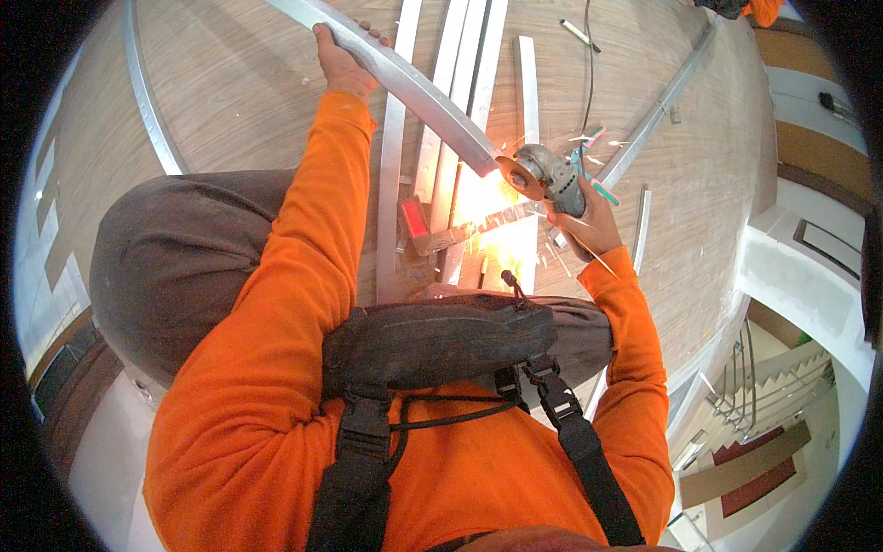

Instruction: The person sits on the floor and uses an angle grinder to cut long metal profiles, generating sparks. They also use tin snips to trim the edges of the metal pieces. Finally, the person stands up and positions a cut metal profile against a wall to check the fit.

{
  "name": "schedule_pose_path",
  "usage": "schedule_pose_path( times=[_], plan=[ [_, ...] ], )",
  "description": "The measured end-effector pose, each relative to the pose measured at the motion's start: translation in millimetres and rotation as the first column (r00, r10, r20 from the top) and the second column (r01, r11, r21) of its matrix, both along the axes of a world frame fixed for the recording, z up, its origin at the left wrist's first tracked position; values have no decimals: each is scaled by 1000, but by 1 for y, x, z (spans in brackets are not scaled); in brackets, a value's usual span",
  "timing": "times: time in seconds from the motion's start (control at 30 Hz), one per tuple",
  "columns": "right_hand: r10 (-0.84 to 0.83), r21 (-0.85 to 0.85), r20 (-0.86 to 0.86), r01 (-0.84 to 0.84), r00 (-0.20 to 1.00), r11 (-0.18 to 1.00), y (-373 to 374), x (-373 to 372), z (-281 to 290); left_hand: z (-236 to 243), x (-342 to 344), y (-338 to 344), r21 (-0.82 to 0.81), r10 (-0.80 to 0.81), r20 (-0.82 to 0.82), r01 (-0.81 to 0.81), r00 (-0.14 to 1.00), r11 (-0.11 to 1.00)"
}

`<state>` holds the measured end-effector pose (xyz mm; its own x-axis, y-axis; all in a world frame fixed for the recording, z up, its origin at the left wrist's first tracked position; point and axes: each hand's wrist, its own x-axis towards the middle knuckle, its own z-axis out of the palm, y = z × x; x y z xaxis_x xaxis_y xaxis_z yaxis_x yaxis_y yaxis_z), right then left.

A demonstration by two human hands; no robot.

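My left hand (345, 63) is closed around a long silver metal profile (418, 97), which slants down toward the middle of the view. In my right hand (593, 225) is an angle grinder (550, 177), its cutting disc (521, 178) at the lower end of the profile. Bright orange sparks (497, 225) spray downward from the disc, and their glare hides part of what lies below. Under the sparks, a tool with a red end (415, 219) lies across other metal profiles. Pliers with green-and-red handles (602, 191) lie just beyond the grinder, partly hidden by it.
Several metal profiles (395, 138) lie on the wood-look floor (230, 110). A dark cable (589, 74) runs away from the grinder, near a white marker (579, 35). Another long profile (658, 110) lies at right. Stairs with railings (750, 377) show at lower right. An orange sleeve appears at the far top right.
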<state>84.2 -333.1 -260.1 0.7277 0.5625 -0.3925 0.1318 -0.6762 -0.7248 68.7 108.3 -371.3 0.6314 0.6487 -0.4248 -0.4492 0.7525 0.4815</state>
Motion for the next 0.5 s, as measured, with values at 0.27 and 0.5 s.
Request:
schedule_pose_path(
  times=[0.27,0.5],
  plan=[
    [7,-55,23,-6,1000,998,3,1,3,1,5,3,-13,8,-7,-8,1000,1000],
    [26,-116,132,-10,991,993,-1,3,-2,0,5,2,-42,26,14,-25,1000,999]
  ],
)
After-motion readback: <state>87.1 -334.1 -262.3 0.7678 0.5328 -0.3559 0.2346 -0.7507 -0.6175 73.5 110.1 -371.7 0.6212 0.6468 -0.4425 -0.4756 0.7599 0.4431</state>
